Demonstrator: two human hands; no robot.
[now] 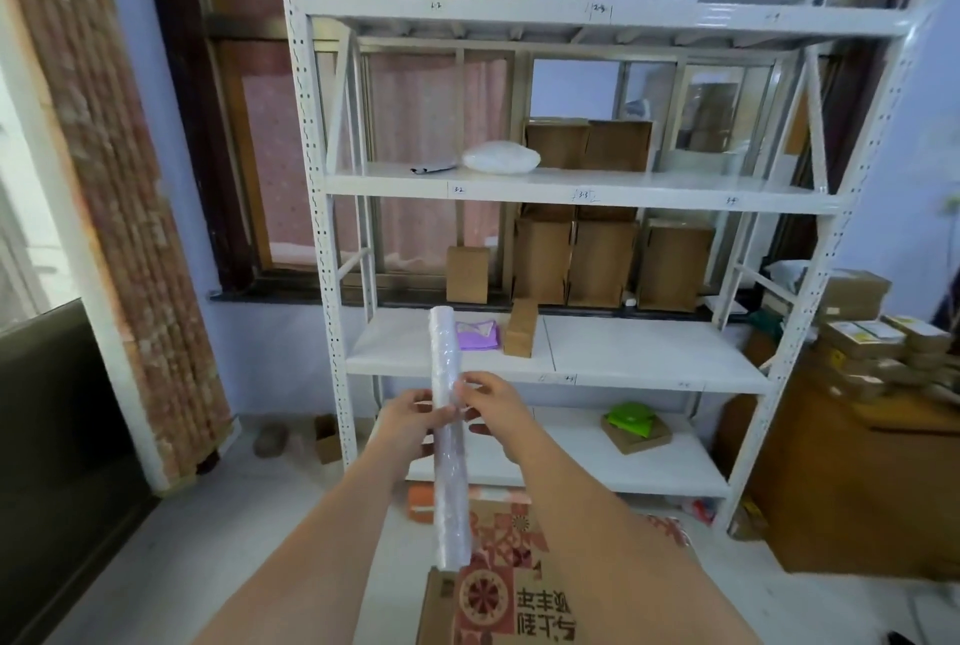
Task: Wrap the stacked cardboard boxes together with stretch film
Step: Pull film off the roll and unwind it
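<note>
A long roll of clear stretch film [448,442] stands nearly upright in front of me, between both hands. My left hand [413,418] grips the roll at its middle from the left. My right hand [493,403] pinches the film at the roll's right side with its fingertips. Below the roll, at the bottom of the view, lies a cardboard box [498,587] with a red patterned print and dark lettering. The roll's lower end hangs just above that box. An orange box [422,504] shows behind it on the floor.
A white metal shelving rack [332,281] stands straight ahead, holding several brown boxes [602,262], a purple packet [478,335] and a green item [631,417]. Stacked parcels [878,348] sit on a large carton at the right. A dark cabinet [57,436] stands left.
</note>
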